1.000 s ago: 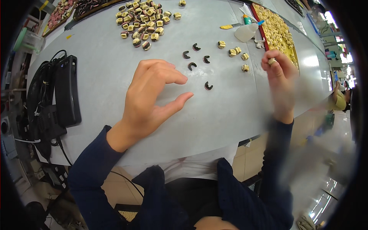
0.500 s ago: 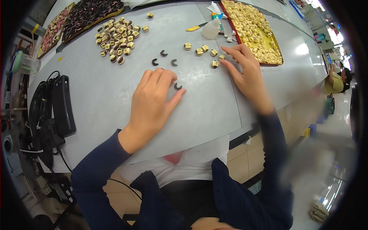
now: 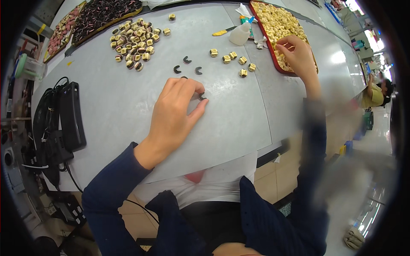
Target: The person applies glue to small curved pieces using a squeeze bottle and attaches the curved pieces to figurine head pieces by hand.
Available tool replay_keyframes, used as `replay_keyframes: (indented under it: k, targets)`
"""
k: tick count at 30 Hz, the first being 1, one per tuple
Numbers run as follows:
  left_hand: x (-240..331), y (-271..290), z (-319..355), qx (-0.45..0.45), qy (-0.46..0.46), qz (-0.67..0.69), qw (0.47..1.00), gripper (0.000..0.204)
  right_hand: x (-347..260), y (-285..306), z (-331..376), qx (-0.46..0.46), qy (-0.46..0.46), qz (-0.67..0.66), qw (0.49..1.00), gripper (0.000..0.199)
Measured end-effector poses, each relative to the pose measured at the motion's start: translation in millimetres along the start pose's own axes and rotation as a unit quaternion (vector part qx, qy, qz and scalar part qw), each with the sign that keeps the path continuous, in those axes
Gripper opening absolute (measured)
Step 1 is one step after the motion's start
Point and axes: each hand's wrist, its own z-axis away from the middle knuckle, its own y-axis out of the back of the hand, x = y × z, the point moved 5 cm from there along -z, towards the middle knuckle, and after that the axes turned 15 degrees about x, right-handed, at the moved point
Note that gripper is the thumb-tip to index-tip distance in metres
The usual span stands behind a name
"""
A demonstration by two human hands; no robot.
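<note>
Sorting of small parts on grey table, mid-run

Clips and blocks are spread over the grey table [image 3: 128, 115]. Your left hand [image 3: 173, 113] lies palm-down near the table's middle, fingers curled, with thumb and forefinger closing on one small black C-shaped clip [image 3: 202, 96] that rests on the surface just beside the thumb tip. Whether the clip is already lifted cannot be told; it looks to be touching the table.

Your right hand [image 3: 299, 55] reaches to the far right, over the near rim of the red tray [image 3: 273, 51] heaped with pale yellow blocks [image 3: 277, 21]. Its fingers are bunched as if pinching one block, but the piece itself is too small to make out.

Three more loose clips [image 3: 186, 66] sit just beyond the left hand. To their right lies a short row of five single blocks [image 3: 232, 59]. A larger pile of blocks with dark ends [image 3: 134, 42] sits toward the far left corner, near two trays of dark and pink pieces [image 3: 94, 15].

Judgement: work is partly through. The far-left pile reads as finished pieces; the few loose clips, the row of five and the full red tray suggest much is left.

A white squeeze bottle [image 3: 240, 34] stands beside the red tray. A black device with cables [image 3: 70, 115] rests at the table's left edge.
</note>
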Motion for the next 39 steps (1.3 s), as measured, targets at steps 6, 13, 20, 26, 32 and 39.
replay_keyframes:
  k: [6,13,20,26,32,39]
  targets:
    - [-1,2,1,0.005,0.012,0.017,1.0,0.026,-18,5,2,-0.009,0.034,0.004,0.999,0.009]
    - [-2,3,0,0.017,0.019,0.028,0.999,0.026,-13,4,4,-0.033,0.097,0.024,0.994,0.014]
    - [0,5,-1,0.051,0.03,0.061,0.996,0.026,-12,5,5,-0.036,0.076,0.047,0.995,0.014]
    - [4,11,-4,0.111,-0.001,0.114,0.987,0.029,-49,35,17,0.039,-0.017,-0.288,0.957,0.019]
    - [8,20,-5,0.165,-0.065,0.125,0.976,0.032,-127,13,29,-0.095,0.011,-0.489,0.867,0.023]
    - [9,21,-6,0.175,-0.073,0.13,0.973,0.034,-156,-44,51,-0.223,-0.055,-0.528,0.818,0.023]
